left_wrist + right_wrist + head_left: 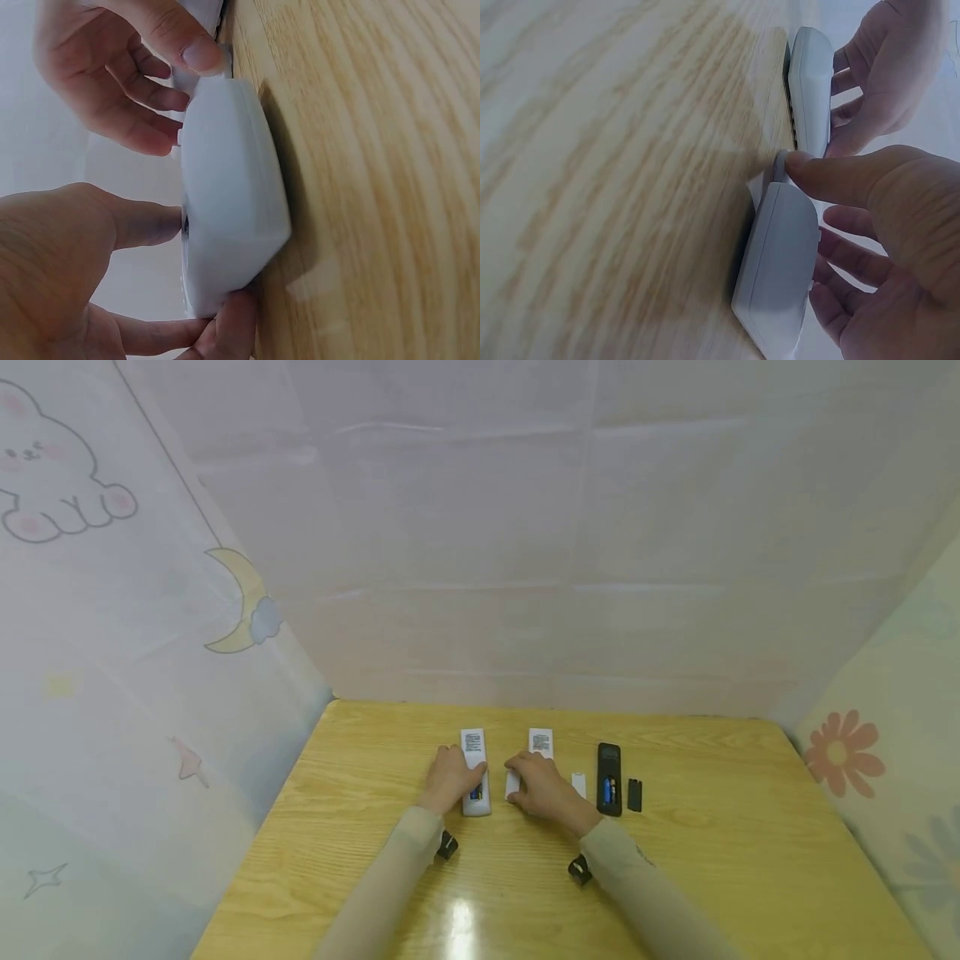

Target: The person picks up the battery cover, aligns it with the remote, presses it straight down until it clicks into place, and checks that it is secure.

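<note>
My left hand (447, 777) grips a white remote control (472, 743) that lies back side up, with its thumb over the back and fingers at the far side. Batteries (476, 792) show in its bare compartment. Between this remote and a second white remote (541, 741), my right hand (543, 789) pinches a small white battery cover (512, 783) close to the table. In the right wrist view the right thumb (832, 176) is at the cover's edge (780, 166), while the other fingers reach over the second remote (780, 255). The right hand hides much of that remote in the head view.
Right of the hands, another white battery cover (578, 783) lies on the wooden table (360, 777). Beside it are a black remote (609, 760) with batteries showing and its black cover (634, 795). Patterned cloth walls (480, 643) stand behind and at both sides.
</note>
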`<state>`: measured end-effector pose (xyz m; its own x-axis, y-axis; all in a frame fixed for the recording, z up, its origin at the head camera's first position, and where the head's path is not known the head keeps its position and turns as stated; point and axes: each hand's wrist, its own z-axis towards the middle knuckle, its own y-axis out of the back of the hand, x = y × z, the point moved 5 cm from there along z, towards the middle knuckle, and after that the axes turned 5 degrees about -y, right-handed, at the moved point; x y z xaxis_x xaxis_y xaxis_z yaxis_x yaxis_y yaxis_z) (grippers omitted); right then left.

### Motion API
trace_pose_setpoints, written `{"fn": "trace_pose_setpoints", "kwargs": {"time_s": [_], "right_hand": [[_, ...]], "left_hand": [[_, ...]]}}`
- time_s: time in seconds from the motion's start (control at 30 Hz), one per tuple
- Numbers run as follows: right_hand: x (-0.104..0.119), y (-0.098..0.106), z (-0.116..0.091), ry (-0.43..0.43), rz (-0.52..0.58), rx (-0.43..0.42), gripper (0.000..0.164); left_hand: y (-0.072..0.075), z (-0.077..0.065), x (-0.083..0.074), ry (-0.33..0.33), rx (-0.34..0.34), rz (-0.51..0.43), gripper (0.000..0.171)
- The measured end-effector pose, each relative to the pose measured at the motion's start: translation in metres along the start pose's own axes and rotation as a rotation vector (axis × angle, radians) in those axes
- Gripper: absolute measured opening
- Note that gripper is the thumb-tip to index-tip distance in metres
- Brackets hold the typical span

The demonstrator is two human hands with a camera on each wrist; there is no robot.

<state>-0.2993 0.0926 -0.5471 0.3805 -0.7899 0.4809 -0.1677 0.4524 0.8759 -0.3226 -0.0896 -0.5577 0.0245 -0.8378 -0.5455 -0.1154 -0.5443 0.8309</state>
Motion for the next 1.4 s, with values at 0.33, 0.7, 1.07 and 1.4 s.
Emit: {"fn": "trace_pose_setpoints", "kwargs": {"time_s": [0.33, 0.7, 1.07, 1.4], "right_hand": [[0.005, 0.005, 0.0, 0.032, 0.015, -0.017, 0.052], [0.004, 0.003, 0.002, 0.037, 0.07, -0.009, 0.052], [0.006, 0.003, -0.001, 0.006, 0.095, -0.003, 0.052], [0.001, 0.001, 0.001, 0.001, 0.179, 0.02, 0.053]], "left_hand": [[0.003, 0.001, -0.003, 0.01, 0.002, -0.056, 0.061], [0.003, 0.003, -0.002, 0.014, 0.024, -0.15, 0.053], [0.003, 0.008, 0.009, 0.057, 0.063, -0.236, 0.037], [0.003, 0.015, 0.02, 0.076, 0.081, -0.314, 0.036]]}}
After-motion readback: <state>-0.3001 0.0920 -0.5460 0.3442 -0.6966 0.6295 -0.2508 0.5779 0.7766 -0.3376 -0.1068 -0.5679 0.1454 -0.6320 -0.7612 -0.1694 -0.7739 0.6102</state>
